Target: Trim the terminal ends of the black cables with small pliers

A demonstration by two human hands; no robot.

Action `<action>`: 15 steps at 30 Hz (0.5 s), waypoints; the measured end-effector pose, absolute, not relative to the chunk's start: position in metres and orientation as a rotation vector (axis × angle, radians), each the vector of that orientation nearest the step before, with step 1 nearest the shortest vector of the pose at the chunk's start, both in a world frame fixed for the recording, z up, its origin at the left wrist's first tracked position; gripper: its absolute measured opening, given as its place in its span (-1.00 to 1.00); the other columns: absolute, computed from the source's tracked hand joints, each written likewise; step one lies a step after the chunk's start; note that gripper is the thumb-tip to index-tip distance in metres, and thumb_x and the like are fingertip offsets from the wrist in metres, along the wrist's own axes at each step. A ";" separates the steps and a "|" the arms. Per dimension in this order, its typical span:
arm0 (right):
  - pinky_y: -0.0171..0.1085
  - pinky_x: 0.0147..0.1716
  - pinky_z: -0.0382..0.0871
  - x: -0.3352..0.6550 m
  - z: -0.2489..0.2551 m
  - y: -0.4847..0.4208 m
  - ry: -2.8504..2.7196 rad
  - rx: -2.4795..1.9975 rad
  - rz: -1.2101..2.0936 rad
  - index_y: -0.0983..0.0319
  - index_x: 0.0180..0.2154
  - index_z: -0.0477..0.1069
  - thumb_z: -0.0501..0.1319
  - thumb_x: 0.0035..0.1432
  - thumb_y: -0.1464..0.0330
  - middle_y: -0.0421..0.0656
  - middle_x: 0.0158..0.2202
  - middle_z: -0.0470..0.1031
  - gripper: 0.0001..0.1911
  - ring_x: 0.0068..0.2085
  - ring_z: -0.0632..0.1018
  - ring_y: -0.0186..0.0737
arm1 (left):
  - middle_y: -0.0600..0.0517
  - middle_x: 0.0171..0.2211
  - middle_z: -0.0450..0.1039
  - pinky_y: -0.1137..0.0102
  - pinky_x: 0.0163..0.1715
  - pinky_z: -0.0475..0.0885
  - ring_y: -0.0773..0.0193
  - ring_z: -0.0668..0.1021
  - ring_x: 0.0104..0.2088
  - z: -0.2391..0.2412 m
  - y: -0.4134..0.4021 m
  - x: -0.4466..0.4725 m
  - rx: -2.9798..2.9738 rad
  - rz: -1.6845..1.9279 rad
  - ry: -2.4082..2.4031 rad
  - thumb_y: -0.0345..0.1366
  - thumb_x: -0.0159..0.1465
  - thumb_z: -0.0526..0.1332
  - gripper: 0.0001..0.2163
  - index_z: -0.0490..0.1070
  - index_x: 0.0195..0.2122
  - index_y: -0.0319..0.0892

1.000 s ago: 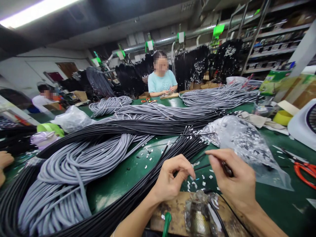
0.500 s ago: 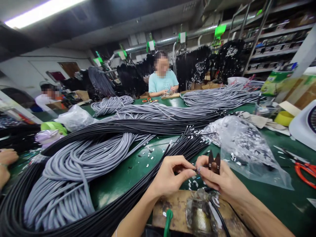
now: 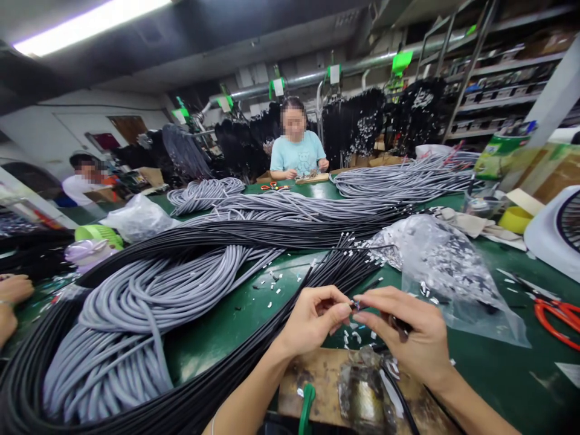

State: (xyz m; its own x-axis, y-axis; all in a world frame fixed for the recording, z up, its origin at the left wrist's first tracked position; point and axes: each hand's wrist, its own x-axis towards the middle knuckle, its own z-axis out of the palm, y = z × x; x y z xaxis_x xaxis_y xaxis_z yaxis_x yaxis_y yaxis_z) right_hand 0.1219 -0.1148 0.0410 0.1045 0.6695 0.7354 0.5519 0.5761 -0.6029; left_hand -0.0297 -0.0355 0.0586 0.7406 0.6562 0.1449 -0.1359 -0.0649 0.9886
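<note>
In the middle of the head view, my left hand (image 3: 312, 317) is closed in a pinch on a cable end (image 3: 354, 306), where small coloured wires seem to show. The fingertips of my right hand (image 3: 410, 326) meet it there, thumb and forefinger at those wires. Tucked in the right palm is a pair of dark nippers (image 3: 402, 328), mostly covered by the fingers. A bundle of black cables (image 3: 276, 338) runs past under my left forearm. Below my hands lies a worn wooden board (image 3: 317, 368) with a tape-wrapped metal block (image 3: 366, 389) on it.
Coiled grey cables (image 3: 149, 290) cover the left side. To the right lie a clear bag of scraps (image 3: 448, 260) and red-handled scissors (image 3: 557, 317). A green-handled tool (image 3: 307, 405) rests on the board. A co-worker (image 3: 296, 151) sits opposite; another person's hand (image 3: 16, 289) shows at left.
My right hand has turned, so the nippers' jaws, which pointed up before, are now mostly hidden. Its fingertips have come to the cable end. The co-worker opposite has spread their hands apart.
</note>
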 end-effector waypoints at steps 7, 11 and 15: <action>-0.37 -0.49 0.32 0.118 0.044 -0.112 -1.450 -1.109 0.024 0.21 -0.41 0.45 0.21 0.07 0.49 -0.18 -0.47 0.46 -0.91 -0.47 0.45 -0.34 | 0.12 -0.62 0.30 0.58 -0.71 0.07 0.55 0.21 -0.70 0.057 -0.035 -0.025 1.451 0.584 0.456 -0.01 0.09 0.23 -0.64 0.36 -0.47 -0.29; -0.39 -0.69 0.11 0.127 0.051 -0.110 -1.454 -1.070 0.691 0.25 -0.52 0.35 0.19 0.08 0.17 -0.25 -0.61 0.24 -0.71 -0.63 0.24 -0.42 | 0.07 -0.58 0.34 0.55 -0.67 0.13 0.49 0.29 -0.64 0.062 -0.031 -0.026 1.544 0.460 0.307 0.02 0.01 0.27 -0.60 0.40 -0.46 -0.31; -0.41 -0.72 -0.04 0.139 0.048 -0.106 -1.536 -1.140 0.884 0.27 -0.45 0.32 0.13 0.11 0.09 -0.32 -0.67 0.07 -0.65 -0.66 0.11 -0.46 | 0.08 -0.60 0.34 0.52 -0.62 0.15 0.48 0.27 -0.64 0.061 -0.027 -0.025 1.722 0.551 0.302 -0.04 0.01 0.28 -0.64 0.40 -0.49 -0.31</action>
